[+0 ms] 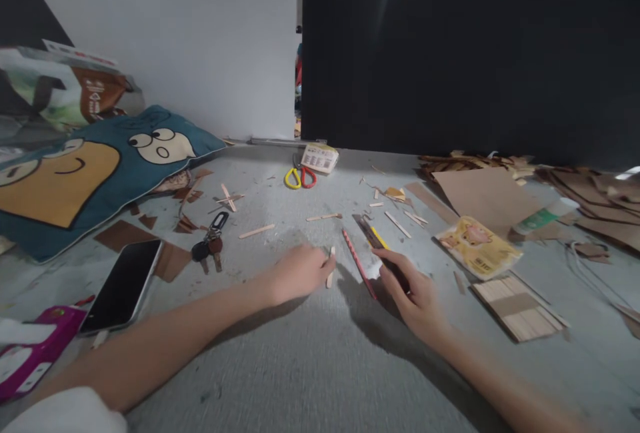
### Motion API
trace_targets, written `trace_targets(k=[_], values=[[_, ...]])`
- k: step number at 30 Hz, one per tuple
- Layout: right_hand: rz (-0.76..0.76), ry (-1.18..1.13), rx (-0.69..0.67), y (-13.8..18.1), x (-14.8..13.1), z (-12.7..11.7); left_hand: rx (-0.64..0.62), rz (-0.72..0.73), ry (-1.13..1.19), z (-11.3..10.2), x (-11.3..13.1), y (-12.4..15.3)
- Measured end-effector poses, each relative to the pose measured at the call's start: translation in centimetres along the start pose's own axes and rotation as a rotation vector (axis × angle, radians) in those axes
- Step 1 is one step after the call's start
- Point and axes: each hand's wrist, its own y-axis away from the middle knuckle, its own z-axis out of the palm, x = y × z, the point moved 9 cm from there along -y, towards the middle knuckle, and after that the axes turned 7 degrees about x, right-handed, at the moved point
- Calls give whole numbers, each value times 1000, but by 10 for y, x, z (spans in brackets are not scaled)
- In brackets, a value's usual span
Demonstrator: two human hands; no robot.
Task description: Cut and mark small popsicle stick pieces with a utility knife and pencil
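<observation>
My left hand (299,274) is closed at the fingertips on a short wooden craft stick (329,280) at the middle of the table. The stick's ends show above and below my fingers. In my right hand (417,300) is a utility knife (379,238) with yellow on its body, its blade pointing away from me to the upper left. Part of its handle is hidden by my fingers. Between the two hands lies a red patterned pencil (358,262). More craft sticks, one whole stick (257,231) and another (323,218), lie just beyond my left hand.
Scissors (301,178) lie at the back by a small packet (320,158). On the left are keys (214,246), a phone (124,283) and a cushion (115,173). A stick bundle (517,306), yellow packet (477,246), glue tube (545,216) and cardboard (487,193) lie right.
</observation>
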Motion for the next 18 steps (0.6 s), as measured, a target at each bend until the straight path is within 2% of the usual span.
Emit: trace_targets(k=[2, 5, 8, 12, 16, 18], values=[[-3, -27, 27, -1, -3, -3, 49, 27, -28, -10, 3, 1], [-49, -45, 65, 0, -6, -6, 191, 208, 2, -30, 13, 3], [-108, -22, 41, 2, -7, -1, 125, 312, 24, -21, 12, 9], [-183, 21, 90, 3, -11, -3, 84, 276, -51, -1, 7, 15], [-365, 15, 168, 7, -33, -15, 125, 257, -122, 6, 17, 14], [-392, -1, 174, 8, -40, -20, 170, 256, -139, 5, 23, 12]])
